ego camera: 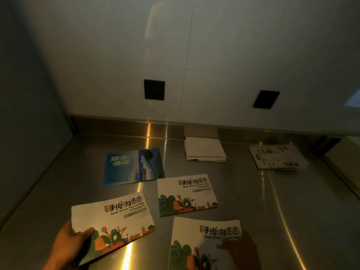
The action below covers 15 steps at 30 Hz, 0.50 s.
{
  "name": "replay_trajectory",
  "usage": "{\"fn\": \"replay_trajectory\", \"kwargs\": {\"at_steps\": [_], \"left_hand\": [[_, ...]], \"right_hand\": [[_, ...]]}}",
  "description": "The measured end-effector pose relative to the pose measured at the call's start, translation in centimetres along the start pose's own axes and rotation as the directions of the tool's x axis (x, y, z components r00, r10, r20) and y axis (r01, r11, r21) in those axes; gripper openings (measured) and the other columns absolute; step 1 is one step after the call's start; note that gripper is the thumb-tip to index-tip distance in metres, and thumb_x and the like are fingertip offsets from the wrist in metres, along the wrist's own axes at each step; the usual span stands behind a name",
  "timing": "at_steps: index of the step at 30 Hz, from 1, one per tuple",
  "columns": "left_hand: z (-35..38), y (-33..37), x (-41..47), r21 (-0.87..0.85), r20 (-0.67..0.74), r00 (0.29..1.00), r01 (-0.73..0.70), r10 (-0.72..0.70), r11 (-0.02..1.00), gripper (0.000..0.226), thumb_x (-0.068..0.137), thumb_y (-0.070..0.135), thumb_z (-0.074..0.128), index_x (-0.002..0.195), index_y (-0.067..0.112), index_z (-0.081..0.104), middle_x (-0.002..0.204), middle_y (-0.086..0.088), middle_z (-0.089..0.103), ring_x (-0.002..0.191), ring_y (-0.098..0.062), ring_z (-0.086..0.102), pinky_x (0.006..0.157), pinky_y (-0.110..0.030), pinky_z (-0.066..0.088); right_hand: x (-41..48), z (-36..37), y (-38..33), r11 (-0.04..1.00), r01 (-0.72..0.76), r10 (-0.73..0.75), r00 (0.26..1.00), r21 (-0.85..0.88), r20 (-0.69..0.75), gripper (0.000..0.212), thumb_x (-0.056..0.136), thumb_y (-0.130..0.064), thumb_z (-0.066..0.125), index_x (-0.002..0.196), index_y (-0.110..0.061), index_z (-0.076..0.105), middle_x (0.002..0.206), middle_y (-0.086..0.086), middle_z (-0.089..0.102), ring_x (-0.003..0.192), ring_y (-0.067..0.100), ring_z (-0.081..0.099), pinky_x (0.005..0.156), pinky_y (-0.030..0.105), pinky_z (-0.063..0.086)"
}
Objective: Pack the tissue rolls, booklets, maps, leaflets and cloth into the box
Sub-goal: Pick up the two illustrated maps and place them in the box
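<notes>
Three folded tourist maps with white covers and green-orange drawings are in view. My left hand [68,244] grips the left map [115,221] by its lower left corner. At the bottom, my right hand [243,250] holds the nearest map [196,238] at its right edge. The third map [185,193] lies flat on the steel counter [253,201] between them, further back. A blue booklet [132,166] lies behind the maps. A folded white cloth [204,149] rests near the back wall. A stack of printed leaflets [276,156] sits at the right. No box or tissue rolls show.
The counter ends at a white tiled wall with two black square sockets [154,89]. A dark panel [29,114] closes the left side. A pale surface [344,162] adjoins the counter at the far right. The light is dim.
</notes>
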State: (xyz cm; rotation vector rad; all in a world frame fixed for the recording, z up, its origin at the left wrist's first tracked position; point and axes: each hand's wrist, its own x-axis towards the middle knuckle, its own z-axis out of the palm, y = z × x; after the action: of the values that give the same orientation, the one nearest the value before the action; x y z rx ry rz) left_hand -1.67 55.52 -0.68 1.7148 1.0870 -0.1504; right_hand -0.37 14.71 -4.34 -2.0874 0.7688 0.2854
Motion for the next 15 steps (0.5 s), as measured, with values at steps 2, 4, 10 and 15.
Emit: {"fn": "replay_trajectory", "kwargs": {"at_steps": [2, 4, 10, 15], "left_hand": [[-1.1, 0.7, -0.1, -0.071, 0.045, 0.999, -0.024, 0.027, 0.997, 0.061, 0.077, 0.006, 0.071, 0.132, 0.011, 0.045, 0.122, -0.022, 0.059, 0.086, -0.028, 0.056, 0.093, -0.051, 0.043], [-1.6, 0.6, 0.8, -0.129, 0.015, 0.999, -0.036, 0.038, 0.991, 0.062, 0.075, 0.007, 0.073, 0.131, 0.017, 0.047, 0.122, -0.02, 0.061, 0.093, -0.032, 0.059, 0.096, -0.054, 0.044], [0.1, 3.1, -1.0, -0.243, 0.139, 0.983, -0.082, 0.119, 0.966, 0.056, 0.078, 0.009, 0.069, 0.126, 0.026, 0.049, 0.107, -0.012, 0.066, 0.092, -0.032, 0.065, 0.084, -0.053, 0.051], [4.4, 6.1, -4.8, -0.239, 0.243, 0.936, -0.197, 0.255, 0.951, 0.048, 0.082, 0.004, 0.064, 0.126, 0.018, 0.048, 0.094, -0.008, 0.064, 0.077, -0.021, 0.06, 0.065, -0.035, 0.046]], "right_hand": [[0.5, -1.5, 0.0, 0.997, 0.018, -0.01, 0.994, 0.074, -0.111, 0.036, 0.077, -0.012, 0.076, 0.108, 0.001, 0.066, 0.106, 0.023, 0.069, 0.099, 0.034, 0.064, 0.087, 0.037, 0.049], [0.6, -3.5, -0.5, 0.987, 0.079, -0.053, 0.982, 0.14, -0.182, 0.027, 0.081, -0.017, 0.072, 0.101, 0.001, 0.068, 0.098, 0.023, 0.07, 0.09, 0.033, 0.064, 0.078, 0.035, 0.048], [2.0, -9.1, -1.8, 0.925, 0.23, -0.134, 0.943, 0.303, -0.305, 0.016, 0.086, -0.025, 0.066, 0.09, -0.01, 0.068, 0.078, 0.01, 0.072, 0.071, 0.026, 0.07, 0.062, 0.036, 0.057], [3.0, -13.3, -2.5, 0.905, 0.275, -0.148, 0.919, 0.325, -0.366, 0.01, 0.087, -0.031, 0.062, 0.079, -0.025, 0.061, 0.079, 0.004, 0.071, 0.072, 0.024, 0.069, 0.071, 0.043, 0.058]]}}
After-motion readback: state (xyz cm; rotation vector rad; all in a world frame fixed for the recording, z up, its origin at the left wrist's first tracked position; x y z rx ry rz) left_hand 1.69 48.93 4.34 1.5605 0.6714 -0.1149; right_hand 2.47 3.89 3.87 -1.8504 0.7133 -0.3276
